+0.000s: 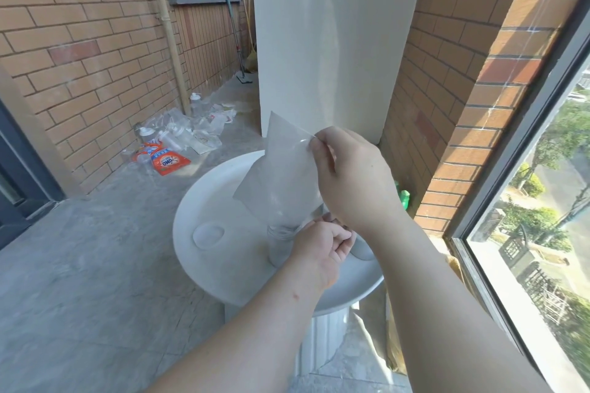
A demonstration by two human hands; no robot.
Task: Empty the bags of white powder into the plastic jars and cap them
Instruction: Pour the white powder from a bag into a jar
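A clear plastic bag (pixel 281 169) is held upside down over the threaded mouth of a plastic jar (pixel 279 244) that stands on a round white table (pixel 210 201). My right hand (pixel 354 179) pinches the bag's raised upper edge. My left hand (pixel 319 252) curls around the bag's lower end at the jar's neck, hiding part of the jar. A pale lid (pixel 207 234) lies flat on the table to the left of the jar. White powder shows inside the jar.
Empty bottles, plastic wrappers and an orange detergent pouch (pixel 167 163) litter the floor by the left brick wall. A white panel (pixel 332 51) stands behind the table. A green bottle (pixel 404 198) sits by the right wall, below a large window.
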